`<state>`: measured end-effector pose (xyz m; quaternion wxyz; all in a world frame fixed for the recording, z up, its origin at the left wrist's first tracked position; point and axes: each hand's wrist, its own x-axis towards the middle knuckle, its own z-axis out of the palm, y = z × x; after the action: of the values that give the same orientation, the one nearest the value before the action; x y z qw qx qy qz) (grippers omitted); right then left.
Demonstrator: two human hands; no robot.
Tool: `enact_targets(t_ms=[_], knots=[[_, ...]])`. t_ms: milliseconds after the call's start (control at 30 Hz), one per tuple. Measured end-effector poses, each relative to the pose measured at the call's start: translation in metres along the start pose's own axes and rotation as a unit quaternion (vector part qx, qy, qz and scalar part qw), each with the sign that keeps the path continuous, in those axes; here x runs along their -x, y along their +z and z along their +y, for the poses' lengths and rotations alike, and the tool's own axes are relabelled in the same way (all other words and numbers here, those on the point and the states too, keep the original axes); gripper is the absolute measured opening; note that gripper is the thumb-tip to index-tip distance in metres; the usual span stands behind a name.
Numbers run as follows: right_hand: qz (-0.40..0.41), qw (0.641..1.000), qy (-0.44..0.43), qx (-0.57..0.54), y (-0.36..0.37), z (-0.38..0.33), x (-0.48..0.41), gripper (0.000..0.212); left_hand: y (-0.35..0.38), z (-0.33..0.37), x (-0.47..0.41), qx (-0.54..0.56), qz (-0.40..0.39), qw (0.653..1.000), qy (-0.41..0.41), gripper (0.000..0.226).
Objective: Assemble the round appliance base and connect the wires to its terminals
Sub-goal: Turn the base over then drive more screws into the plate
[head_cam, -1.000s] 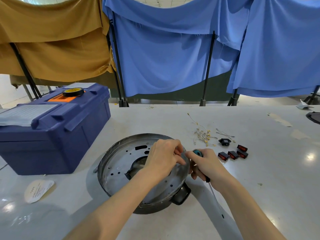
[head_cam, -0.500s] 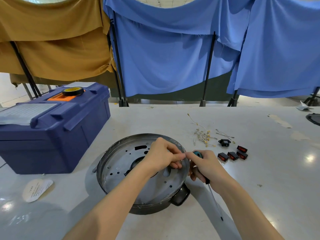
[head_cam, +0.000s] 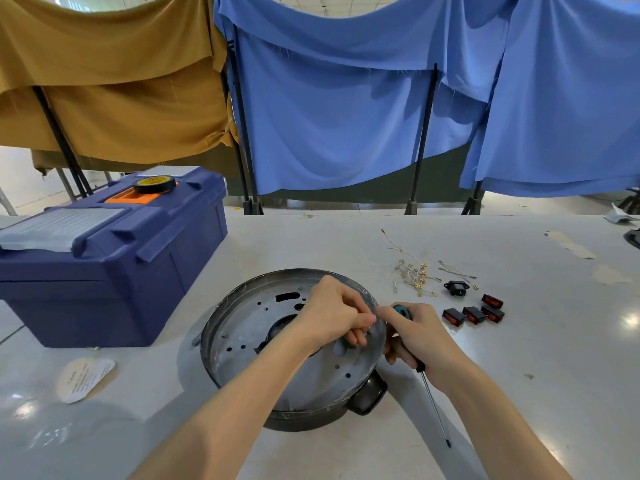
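Note:
The round metal appliance base lies bottom-up on the white table, with a black handle at its near right. My left hand hovers over the base's right rim, fingers pinched on a small metal piece. My right hand sits just outside that rim, its thumb touching my left fingertips. It grips a screwdriver by the teal-and-black handle, the shaft pointing back toward me. A loose bundle of thin wires with small terminals lies beyond the hands.
A black socket and several red rocker switches lie right of the base. A blue toolbox with a tape roll on top stands at the left. A round paper label lies in front of it. Cloth-draped racks stand behind the table.
My left hand has slid right across the base to its right rim and now meets my right hand. The right hand and screwdriver have barely moved.

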<state>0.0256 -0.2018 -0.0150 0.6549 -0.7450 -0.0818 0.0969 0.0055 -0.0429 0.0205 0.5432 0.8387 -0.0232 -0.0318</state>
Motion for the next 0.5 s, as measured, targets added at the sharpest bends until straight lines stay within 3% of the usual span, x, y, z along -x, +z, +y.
enact_targets(t_ms=[167,500], knots=[[0.002,1.000,0.004,-0.015,0.000,0.000,0.003,0.035,0.012,0.005,-0.007,-0.021,0.022,0.999,-0.021,0.019],[0.006,0.999,0.009,-0.035,0.002,0.003,0.002,0.033,0.001,-0.001,-0.010,0.047,0.045,0.996,-0.057,0.024]])
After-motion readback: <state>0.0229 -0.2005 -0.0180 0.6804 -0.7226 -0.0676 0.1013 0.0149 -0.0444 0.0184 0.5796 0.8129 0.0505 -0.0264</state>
